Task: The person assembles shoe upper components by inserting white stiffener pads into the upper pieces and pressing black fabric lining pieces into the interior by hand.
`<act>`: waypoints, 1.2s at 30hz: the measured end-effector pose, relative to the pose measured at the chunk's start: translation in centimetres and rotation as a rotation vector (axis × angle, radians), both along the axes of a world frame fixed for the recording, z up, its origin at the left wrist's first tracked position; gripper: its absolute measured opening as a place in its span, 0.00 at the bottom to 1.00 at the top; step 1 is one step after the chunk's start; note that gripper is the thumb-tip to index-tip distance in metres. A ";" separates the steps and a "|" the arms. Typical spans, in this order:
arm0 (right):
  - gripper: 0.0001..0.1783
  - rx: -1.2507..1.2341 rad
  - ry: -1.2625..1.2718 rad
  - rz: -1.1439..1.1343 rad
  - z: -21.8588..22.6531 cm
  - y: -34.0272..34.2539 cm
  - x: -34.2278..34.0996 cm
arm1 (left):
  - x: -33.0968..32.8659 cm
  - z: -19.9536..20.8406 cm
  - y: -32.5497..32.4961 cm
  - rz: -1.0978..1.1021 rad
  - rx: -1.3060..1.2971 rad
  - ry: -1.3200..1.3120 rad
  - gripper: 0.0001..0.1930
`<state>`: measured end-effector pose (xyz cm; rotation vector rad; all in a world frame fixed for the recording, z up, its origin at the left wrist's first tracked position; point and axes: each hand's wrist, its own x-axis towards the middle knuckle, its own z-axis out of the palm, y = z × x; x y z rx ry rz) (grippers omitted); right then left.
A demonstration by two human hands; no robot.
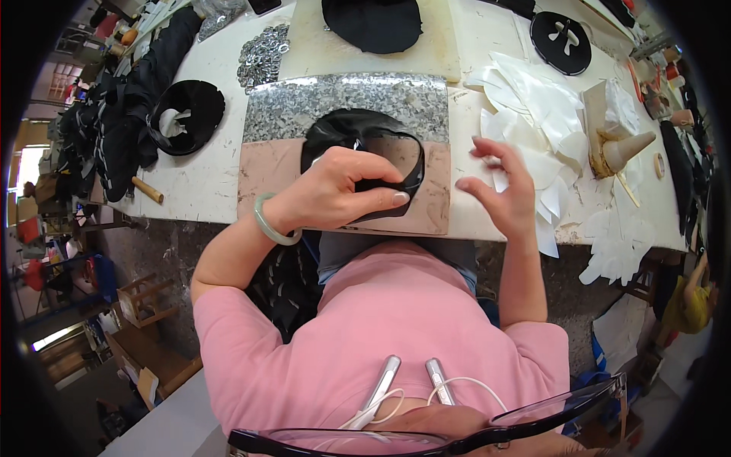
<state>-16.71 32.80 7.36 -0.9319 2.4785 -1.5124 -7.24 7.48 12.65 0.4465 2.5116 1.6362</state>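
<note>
My left hand (343,183), with a pale green bangle at its wrist, has thumb and fingers closed on the edge of a rounded black piece (335,126). That piece has a thin, glossy rim curving round its right side; I cannot tell its exact kind. It lies over a pinkish work board (266,171) at the table's near edge. My hand covers the middle of the piece. To the right, my right hand (502,186) is raised beside the board, thumb and fingers apart and curved, holding nothing. White sheet pieces (533,122) lie just past it.
A speckled grey slab (335,95) adjoins the board. Metal rings (263,57) are heaped at the far left. Round black pieces (209,110) lie on both sides, and black material (126,114) is piled left. A short wooden stick (148,190) and a cone-shaped object (632,146) flank the work area.
</note>
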 end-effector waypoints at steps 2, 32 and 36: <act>0.29 -0.038 0.224 0.205 2.9 -2.4 0.8 | -0.1 -0.4 0.1 -0.044 -0.005 0.011 0.08; 0.12 0.108 0.042 0.906 4.6 -5.7 -0.5 | 0.7 3.2 -2.4 -0.199 -0.445 -0.026 0.14; 0.14 0.151 0.139 0.976 3.9 -5.2 -1.3 | 0.4 3.2 -3.4 -0.297 -0.383 -0.115 0.19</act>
